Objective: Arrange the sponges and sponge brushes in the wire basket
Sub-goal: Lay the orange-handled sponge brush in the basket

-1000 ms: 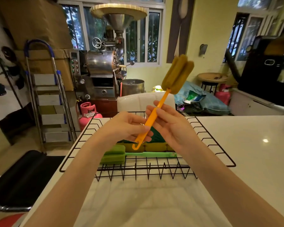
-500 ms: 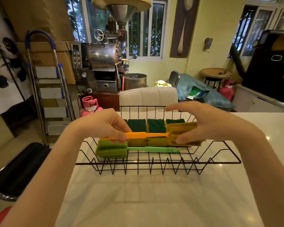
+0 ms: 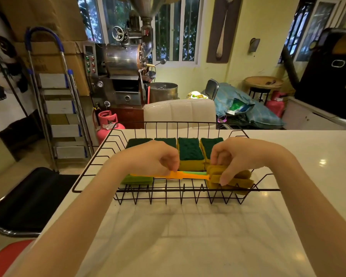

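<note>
A black wire basket (image 3: pixel 92 172) sits on a pale counter (image 3: pixel 178 236), and both hands are inside it, holding one orange sponge brush (image 3: pixel 190 175) level along the basket's near side. The left hand (image 3: pixel 150 158) pinches the orange handle between thumb and fingertips; the right hand (image 3: pixel 236 156) is closed over the brush's mustard-yellow sponge head (image 3: pixel 242 179), thumb in front and fingers behind. The head lies low against the right end of the near wall — whether it rests on the basket floor cannot be told. Counted, there are two sponge brushes: the orange one in the hands, and a green sponge brush (image 3: pixel 137 179) lying beneath and just behind it, its green head at the left and a strip of its handle showing past the orange one. Behind the brushes stands a row of four sponges (image 3: pixel 190 154), side by side and touching, each with a dark green scouring top over a yellow body; the two on the left are partly hidden by the left hand, the rightmost partly by the right hand. Beyond the counter are a white chair back (image 3: pixel 180 112) and a pink gas cylinder (image 3: pixel 108 122).
</note>
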{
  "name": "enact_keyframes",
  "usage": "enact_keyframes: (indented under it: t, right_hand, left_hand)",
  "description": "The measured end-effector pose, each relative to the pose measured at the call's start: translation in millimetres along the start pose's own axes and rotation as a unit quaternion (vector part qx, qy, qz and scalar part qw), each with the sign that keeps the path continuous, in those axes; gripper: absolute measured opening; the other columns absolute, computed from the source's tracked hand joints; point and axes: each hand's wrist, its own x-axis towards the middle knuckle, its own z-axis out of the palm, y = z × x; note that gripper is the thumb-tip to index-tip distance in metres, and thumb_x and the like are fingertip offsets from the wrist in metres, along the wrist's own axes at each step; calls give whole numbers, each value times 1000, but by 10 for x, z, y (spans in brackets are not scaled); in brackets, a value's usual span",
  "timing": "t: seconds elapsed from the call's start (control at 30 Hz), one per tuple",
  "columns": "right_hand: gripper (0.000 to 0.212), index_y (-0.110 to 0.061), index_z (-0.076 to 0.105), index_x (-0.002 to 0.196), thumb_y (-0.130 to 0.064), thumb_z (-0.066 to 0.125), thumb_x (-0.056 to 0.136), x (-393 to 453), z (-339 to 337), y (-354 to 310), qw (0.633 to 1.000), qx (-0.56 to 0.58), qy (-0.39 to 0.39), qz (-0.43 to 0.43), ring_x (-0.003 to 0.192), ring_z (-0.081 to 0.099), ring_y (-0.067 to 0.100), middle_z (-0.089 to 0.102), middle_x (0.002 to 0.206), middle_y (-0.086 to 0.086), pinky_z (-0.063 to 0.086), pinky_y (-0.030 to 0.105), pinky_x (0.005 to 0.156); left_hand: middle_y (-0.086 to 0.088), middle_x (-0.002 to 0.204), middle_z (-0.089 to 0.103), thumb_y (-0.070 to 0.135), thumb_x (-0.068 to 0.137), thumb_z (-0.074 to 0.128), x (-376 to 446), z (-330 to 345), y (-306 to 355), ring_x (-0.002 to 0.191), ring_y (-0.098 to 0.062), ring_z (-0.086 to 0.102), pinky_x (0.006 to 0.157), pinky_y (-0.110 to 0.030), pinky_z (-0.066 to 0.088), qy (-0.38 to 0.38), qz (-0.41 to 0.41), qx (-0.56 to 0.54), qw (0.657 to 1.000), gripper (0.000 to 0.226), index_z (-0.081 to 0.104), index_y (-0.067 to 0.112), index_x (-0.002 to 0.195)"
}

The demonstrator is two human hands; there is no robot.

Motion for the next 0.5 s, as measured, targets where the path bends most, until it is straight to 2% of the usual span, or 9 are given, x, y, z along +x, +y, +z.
enact_keyframes:
  t: [0.13, 0.2, 0.3, 0.5]
  right_hand:
    - [39, -27, 60, 90, -28, 83, 59, 42, 40, 3, 1000, -12, -16, 11, 85, 61, 13, 67, 94, -6, 51, 34, 80]
    - [38, -25, 59, 92, -26, 81, 61, 71, 70, 0, 999, -20, -22, 13, 86, 59, 13, 64, 91, -7, 49, 29, 76]
    - [37, -22, 59, 95, -24, 79, 64, 111, 106, -13, 999, -32, -27, 11, 86, 56, 14, 61, 91, -7, 43, 19, 66]
    - [37, -22, 56, 100, -24, 75, 69, 168, 154, -8, 998, -41, -50, 14, 91, 53, 16, 57, 99, -4, 40, 16, 65]
  left_hand:
    - [11, 97, 62, 21, 86, 53, 54, 82, 25, 92, -4, 56, 87, -21, 44, -60, -12, 35, 998, 21, 66, 22, 103]
    - [7, 103, 63, 27, 88, 50, 77, 121, 25, 95, -8, 56, 90, -25, 43, -82, -23, 41, 996, 26, 64, 20, 108]
    - [0, 113, 64, 32, 88, 49, 105, 157, 15, 100, -13, 56, 94, -31, 44, -87, -42, 45, 994, 31, 63, 17, 110]
    - [-2, 123, 61, 35, 88, 46, 108, 169, 14, 108, -16, 55, 100, -34, 42, -114, -67, 44, 990, 36, 61, 15, 114]
